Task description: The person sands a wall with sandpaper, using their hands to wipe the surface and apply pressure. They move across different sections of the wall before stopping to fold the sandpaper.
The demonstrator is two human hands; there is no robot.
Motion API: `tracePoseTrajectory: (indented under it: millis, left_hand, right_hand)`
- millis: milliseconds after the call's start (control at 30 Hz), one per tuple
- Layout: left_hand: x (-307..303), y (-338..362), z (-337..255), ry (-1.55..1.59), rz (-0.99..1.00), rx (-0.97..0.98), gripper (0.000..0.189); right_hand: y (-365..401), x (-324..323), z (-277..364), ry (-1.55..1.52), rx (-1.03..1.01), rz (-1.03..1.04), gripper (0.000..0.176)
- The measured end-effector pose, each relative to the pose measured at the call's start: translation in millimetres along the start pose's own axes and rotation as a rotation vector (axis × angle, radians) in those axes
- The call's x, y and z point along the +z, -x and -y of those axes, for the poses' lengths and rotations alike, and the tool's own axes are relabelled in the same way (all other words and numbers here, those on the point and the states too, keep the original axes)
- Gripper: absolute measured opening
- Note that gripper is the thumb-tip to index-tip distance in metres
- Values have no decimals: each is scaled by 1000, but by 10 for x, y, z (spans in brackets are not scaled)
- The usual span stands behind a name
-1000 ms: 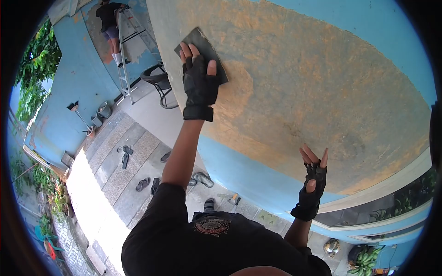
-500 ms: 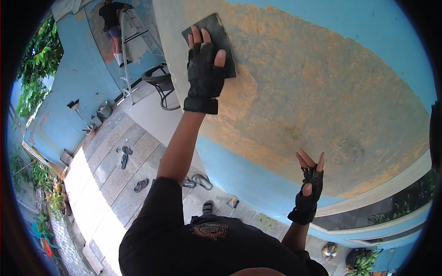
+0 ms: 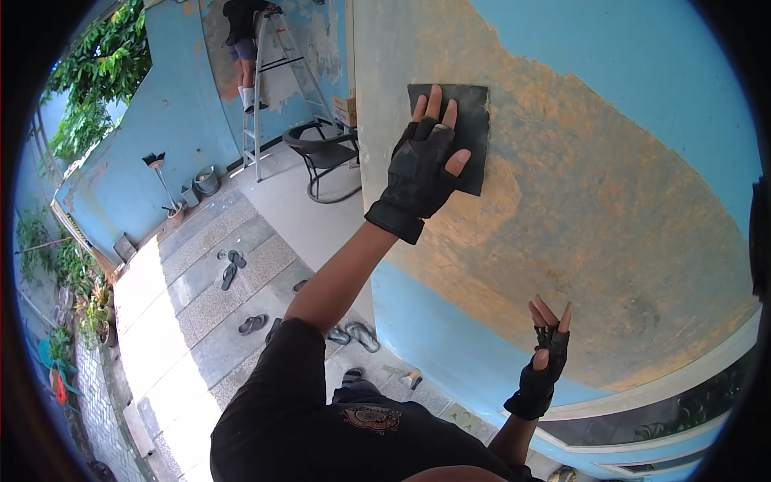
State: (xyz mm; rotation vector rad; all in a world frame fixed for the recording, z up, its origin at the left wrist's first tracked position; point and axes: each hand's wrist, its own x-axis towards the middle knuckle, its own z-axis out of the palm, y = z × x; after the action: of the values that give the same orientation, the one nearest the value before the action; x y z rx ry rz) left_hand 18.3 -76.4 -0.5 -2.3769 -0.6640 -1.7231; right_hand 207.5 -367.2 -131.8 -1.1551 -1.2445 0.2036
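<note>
My left hand, in a black fingerless glove, lies flat with fingers spread on a dark sheet of sandpaper. The sheet is against a wall patch of bare grey and orange-brown, with blue paint around it. Thumb and fingertips rest on the sheet's face, and its right edge sticks out past them. Lower on the right, my right hand wears a matching glove. It is raised near the patch's lower edge, fingers apart, holding nothing.
At the far left a person stands on an aluminium ladder at another wall. A black chair stands beyond the wall's edge. Sandals and a scraper-like tool lie on the paving. A window runs along the lower right.
The view has shifted, so the wall appears farther right. The sandpaper and my left hand have moved a little down the wall, and the sheet is turned. My right hand keeps its spread pose.
</note>
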Motion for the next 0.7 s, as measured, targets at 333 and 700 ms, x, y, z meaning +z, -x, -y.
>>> tracePoseTrajectory:
  millis: [333,700]
  left_hand:
    - [-66,563,806,3,74,99,71]
    - [38,609,938,124,108,166,74]
  right_hand:
    - [-708,330,289,804,-357,-149,75]
    - [-2122,2043,578,1314,-527,-414,79]
